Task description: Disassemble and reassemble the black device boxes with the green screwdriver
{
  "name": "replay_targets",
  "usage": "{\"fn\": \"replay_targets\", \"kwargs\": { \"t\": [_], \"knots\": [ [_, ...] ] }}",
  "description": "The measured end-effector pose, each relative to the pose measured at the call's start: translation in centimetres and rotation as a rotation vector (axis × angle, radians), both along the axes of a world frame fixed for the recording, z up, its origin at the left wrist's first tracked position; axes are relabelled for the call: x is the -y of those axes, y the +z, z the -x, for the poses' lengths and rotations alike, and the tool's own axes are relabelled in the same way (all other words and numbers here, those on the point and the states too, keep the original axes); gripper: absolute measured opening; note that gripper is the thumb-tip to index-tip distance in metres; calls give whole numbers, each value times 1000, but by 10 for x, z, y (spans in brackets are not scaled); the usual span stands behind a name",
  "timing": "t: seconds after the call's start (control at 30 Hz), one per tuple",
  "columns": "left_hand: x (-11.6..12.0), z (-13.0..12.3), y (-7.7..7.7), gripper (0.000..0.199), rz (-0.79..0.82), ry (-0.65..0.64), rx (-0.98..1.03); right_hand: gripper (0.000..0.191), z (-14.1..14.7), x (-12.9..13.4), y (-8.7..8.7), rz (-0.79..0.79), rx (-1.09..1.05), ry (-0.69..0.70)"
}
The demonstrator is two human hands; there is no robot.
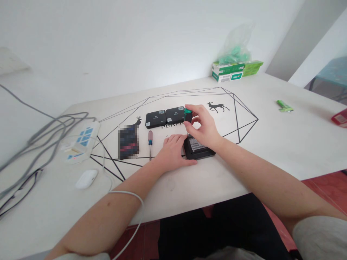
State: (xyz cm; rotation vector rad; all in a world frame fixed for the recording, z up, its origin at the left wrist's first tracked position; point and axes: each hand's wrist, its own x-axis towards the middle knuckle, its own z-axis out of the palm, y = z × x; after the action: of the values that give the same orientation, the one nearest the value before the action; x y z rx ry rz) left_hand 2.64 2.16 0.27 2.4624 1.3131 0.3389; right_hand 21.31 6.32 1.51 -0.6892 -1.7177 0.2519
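A black box (201, 154) lies on the table, with a pale printed label facing up. My left hand (173, 150) holds its left side, fingers at the back corner and thumb along the front edge. Above the box's back left corner, my right hand (202, 124) pinches the green-and-black handle of an upright screwdriver (187, 115). Its thin shaft points down to that corner; the tip is hidden. Two similar black boxes, one on the left (155, 118) and one on the right (175, 115), sit side by side behind. A second screwdriver (150, 139) lies left of my left hand.
A blurred-out dark item (128, 142) lies at the left, near a white charging case (86, 179) and a power strip (85, 139) with cables. Green-and-white boxes (227, 68) stand by the wall under a plastic bag (235, 47). A green wrapper (284, 105) lies right. A white cable (142, 206) crosses my left forearm.
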Motion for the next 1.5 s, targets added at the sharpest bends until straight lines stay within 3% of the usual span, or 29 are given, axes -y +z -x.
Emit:
{"fn": "replay_targets", "kwargs": {
  "t": [0.77, 1.1, 1.5],
  "knots": [
    [0, 1, -1, 98, -6, 3, -25, 48, -1, 3, 6, -35, -64, -2],
    [0, 0, 0, 97, -4, -9, -26, 48, 1, 1, 2, -55, 9, 6],
    [-2, 1, 0, 105, 6, -8, -47, 54, 0, 1, 1, -1, 15, 50]
  ]
}}
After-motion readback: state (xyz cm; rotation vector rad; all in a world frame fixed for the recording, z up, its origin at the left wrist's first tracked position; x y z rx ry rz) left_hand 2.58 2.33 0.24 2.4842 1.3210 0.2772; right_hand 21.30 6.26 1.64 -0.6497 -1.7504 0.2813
